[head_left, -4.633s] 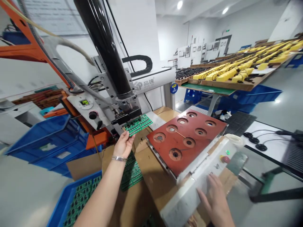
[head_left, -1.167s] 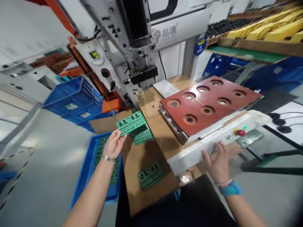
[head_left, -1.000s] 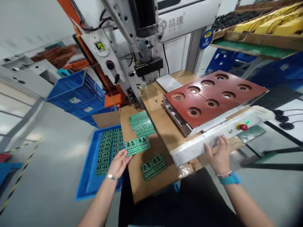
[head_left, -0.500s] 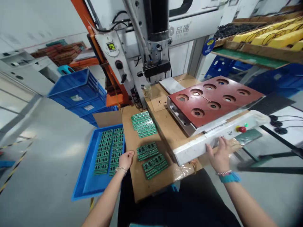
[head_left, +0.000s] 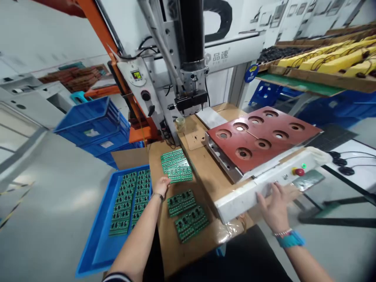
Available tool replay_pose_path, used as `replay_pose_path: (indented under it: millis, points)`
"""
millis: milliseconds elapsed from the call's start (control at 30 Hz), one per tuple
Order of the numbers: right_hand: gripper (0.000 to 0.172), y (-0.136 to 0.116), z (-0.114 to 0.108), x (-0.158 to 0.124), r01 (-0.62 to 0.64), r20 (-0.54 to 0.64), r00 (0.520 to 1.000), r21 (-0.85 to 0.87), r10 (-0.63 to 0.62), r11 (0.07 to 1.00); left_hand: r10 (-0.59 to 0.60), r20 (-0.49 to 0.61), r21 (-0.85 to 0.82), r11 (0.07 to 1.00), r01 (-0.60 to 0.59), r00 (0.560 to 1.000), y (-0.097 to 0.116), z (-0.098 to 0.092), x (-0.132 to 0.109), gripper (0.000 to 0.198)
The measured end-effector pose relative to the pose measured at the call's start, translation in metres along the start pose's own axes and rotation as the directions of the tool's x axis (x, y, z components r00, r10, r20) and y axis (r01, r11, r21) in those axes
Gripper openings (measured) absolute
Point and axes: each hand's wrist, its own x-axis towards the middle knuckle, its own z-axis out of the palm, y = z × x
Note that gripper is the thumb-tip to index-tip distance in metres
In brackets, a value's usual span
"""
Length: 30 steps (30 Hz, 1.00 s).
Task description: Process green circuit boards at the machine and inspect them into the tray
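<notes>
Since the earlier frames, the left hand [head_left: 162, 187] has let go of its board. From the head view it now hangs open and empty, fingers loosely spread, just beside the stacked green circuit-board panels [head_left: 176, 167] on the cardboard sheet [head_left: 155, 156]. Two loose panels [head_left: 181, 203] lie nearer the person, their long sides running across the view and tilting up to the right, as the stack's do. A blue tray [head_left: 91, 254] packed with rows of similar boards sits just left of the hand. The right hand [head_left: 274, 207] is at the white front housing [head_left: 241, 199], fingers curled against its edge; whether it actually grips, I cannot tell. Beyond it lies a red plate [head_left: 258, 131] with round holes, and a red stop button [head_left: 299, 172] sits on the housing. The machine's gantry beam [head_left: 235, 51] reads 品速, and its small display [head_left: 136, 75] shows 099.
</notes>
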Motion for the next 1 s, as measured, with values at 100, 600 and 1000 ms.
replay_pose_path:
  millis: [100, 600, 1000]
  points:
    - [0.060, 0.001, 0.002, -0.002, -0.008, 0.001, 1.000, 0.013, 0.008, 1.000, -0.059, 0.020, -0.259, 0.964, 0.062, 0.998, 0.008, -0.016, -0.010, 0.027]
    - [0.059, 0.003, 0.009, -0.002, -0.003, -0.076, 0.997, 0.039, 0.006, 0.999, 0.160, 0.154, -0.816, 0.577, 0.035, 0.975, 0.209, 0.055, -0.005, 0.024]
    - [0.061, 0.003, 0.009, -0.004, -0.020, -0.058, 0.998, -0.006, 0.020, 1.000, 0.275, 0.273, -0.836, 0.542, 0.086, 0.922, 0.259, 0.115, 0.011, 0.023]
